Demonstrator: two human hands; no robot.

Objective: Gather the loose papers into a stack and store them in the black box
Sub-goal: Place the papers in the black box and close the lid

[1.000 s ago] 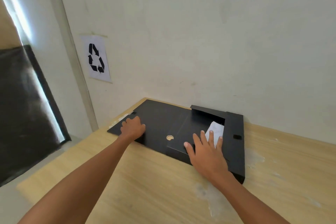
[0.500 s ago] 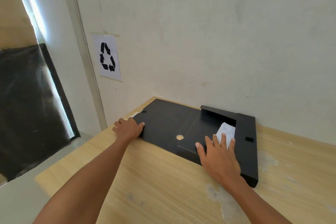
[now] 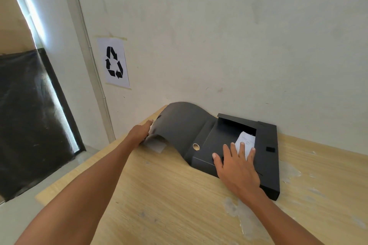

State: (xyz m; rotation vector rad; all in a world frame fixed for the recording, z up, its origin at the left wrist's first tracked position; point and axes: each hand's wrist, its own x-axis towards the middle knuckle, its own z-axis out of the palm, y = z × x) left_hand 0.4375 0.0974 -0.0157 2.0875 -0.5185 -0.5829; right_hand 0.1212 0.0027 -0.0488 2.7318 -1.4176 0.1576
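The black box [image 3: 267, 163] lies flat on the wooden table against the wall. Its wide lid flap [image 3: 179, 123] is bent up in an arch at the left. My left hand [image 3: 140, 132] grips the flap's left edge and holds it off the table. A white sheet of paper [image 3: 155, 144] shows under the raised flap. My right hand [image 3: 237, 167] lies flat on the box's inner flap, fingers spread, fingertips on a small white paper [image 3: 246, 141] that sticks out of the box.
The table [image 3: 169, 205] has worn pale patches at the right. Its left edge drops to the floor near a dark panel [image 3: 29, 115]. A recycling sign [image 3: 114, 62] is taped to the wall behind.
My left hand has taken the lid flap's left edge and lifted it into an arch, uncovering a white sheet beneath. My right hand has stayed pressed on the box.
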